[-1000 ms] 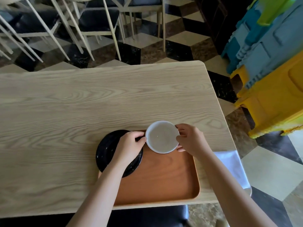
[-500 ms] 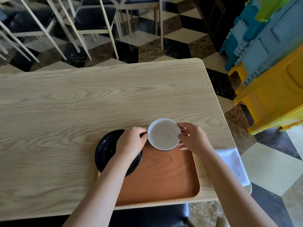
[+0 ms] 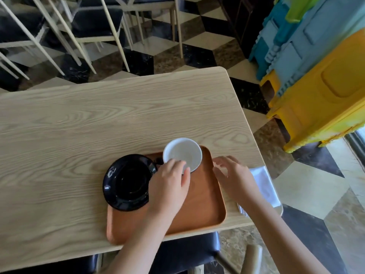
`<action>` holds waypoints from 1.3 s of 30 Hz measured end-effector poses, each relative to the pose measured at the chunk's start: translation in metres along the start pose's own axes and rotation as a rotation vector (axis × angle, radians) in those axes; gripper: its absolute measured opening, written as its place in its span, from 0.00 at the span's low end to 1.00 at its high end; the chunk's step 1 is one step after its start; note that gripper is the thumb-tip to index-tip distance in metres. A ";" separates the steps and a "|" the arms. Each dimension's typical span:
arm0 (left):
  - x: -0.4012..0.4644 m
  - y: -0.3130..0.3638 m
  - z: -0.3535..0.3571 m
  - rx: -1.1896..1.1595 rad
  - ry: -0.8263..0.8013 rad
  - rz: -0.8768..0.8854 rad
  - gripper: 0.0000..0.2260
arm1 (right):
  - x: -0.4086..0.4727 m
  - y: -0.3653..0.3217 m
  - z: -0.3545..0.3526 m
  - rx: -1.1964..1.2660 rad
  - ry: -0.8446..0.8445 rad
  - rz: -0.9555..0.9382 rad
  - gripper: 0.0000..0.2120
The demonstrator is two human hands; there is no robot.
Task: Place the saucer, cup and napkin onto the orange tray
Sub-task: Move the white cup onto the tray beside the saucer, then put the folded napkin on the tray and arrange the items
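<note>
An orange tray (image 3: 201,204) lies on the wooden table (image 3: 118,115) near its front edge. A black saucer (image 3: 126,180) rests on the tray's left part and overhangs its left rim. A white cup (image 3: 181,153) stands at the tray's far edge, with a dark handle toward the saucer. My left hand (image 3: 169,184) grips the cup at its near rim. My right hand (image 3: 231,175) hovers with fingers spread over the tray's right rim and holds nothing. A white napkin (image 3: 262,182) lies at the table's right edge, partly under my right forearm.
Pale-legged chairs (image 3: 94,26) with dark seats stand beyond the table's far side. Stacked blue, green and yellow plastic crates (image 3: 316,86) fill the right. A dark chair seat (image 3: 187,252) sits below the table's front edge. The floor is tiled.
My right hand has let go of the cup and drawn back to the right. My left hand has slid off the saucer onto the cup's near rim.
</note>
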State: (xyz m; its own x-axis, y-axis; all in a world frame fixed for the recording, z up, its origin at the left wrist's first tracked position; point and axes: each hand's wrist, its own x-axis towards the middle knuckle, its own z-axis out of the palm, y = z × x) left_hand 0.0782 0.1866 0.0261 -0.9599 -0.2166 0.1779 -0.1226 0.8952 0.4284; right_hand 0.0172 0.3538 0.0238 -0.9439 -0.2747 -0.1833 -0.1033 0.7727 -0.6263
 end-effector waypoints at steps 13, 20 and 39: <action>-0.017 0.090 0.102 0.245 -0.460 0.375 0.29 | -0.058 0.116 -0.026 -0.538 0.070 0.068 0.29; -0.022 0.089 0.115 0.306 -0.434 0.406 0.28 | -0.055 0.112 -0.022 -0.239 0.102 0.186 0.28; -0.021 0.100 0.078 -1.213 -0.672 -0.769 0.14 | -0.056 0.071 -0.074 0.601 0.082 0.395 0.02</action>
State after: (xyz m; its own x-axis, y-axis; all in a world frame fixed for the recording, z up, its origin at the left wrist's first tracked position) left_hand 0.0665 0.3110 -0.0044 -0.7384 0.0472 -0.6727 -0.6616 -0.2432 0.7093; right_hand 0.0398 0.4662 0.0459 -0.8981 0.0225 -0.4393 0.4186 0.3510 -0.8376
